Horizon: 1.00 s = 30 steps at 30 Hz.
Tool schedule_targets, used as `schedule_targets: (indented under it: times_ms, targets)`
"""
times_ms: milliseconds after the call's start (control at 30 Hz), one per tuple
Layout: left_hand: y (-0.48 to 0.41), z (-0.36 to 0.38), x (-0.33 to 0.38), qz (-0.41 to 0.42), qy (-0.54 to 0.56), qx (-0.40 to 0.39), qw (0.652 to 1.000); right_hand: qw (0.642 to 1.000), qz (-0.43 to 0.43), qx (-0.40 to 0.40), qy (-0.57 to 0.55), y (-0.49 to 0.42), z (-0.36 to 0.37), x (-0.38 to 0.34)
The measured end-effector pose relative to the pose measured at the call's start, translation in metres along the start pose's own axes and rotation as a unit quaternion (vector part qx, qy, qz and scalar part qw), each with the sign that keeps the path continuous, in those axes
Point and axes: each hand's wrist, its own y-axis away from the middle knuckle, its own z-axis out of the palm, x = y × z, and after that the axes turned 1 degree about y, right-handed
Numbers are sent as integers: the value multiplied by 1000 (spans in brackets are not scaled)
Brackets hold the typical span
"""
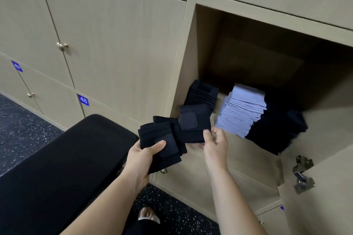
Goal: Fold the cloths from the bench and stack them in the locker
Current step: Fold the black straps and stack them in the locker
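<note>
My left hand (pixel 146 155) grips a small bundle of folded dark navy cloths (pixel 162 139), thumb on top, just in front of the open locker (pixel 191 53). My right hand (pixel 215 143) pinches one folded navy cloth (pixel 194 124) at the locker's front edge. Inside the locker stand a navy stack (pixel 203 92) at the left, a light blue stack (pixel 242 110) in the middle and a dark stack (pixel 277 131) at the right. The black padded bench (pixel 66 158) lies at lower left, with no cloths showing on it.
The locker's open door (pixel 324 187) with its metal hinge (pixel 303 173) stands at the right. Closed locker doors with brass knobs (pixel 62 46) and blue number tags (pixel 83 99) fill the left. Dark speckled floor (pixel 181 215) lies below, with a foot (pixel 148 214) on it.
</note>
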Motion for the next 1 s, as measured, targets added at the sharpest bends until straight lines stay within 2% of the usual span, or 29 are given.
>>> schedule_targets:
  times_ms: [100,233,400,533,633,733,833,1000]
  targets:
    - [-10,-4,-4,-3,-4,15,1000,1000,14,-7,22,-28,-9,5]
    - [-18,-11,-10,-8,-15,27,999,993,14,-41,111,-63,-12,18]
    - [-26,-25,-19,-18,-21,29,999,979,24,-46,195,-102,-2,43]
    - [-31,-28,-23,-25,-22,19,999,976,26,-41,214,-120,10,54]
    - [-33,-28,-23,-25,-19,13,999,982,35,-36,182,-124,16,56]
    - [-31,-27,-23,-25,-18,8,999,985,14,0,170,-115,13,56]
    - [-29,-25,-24,-28,-12,5,1000,959,-11,37,279,-92,10,54]
    - [-24,-25,-25,-26,-3,4,1000,897,-10,-18,442,-65,16,64]
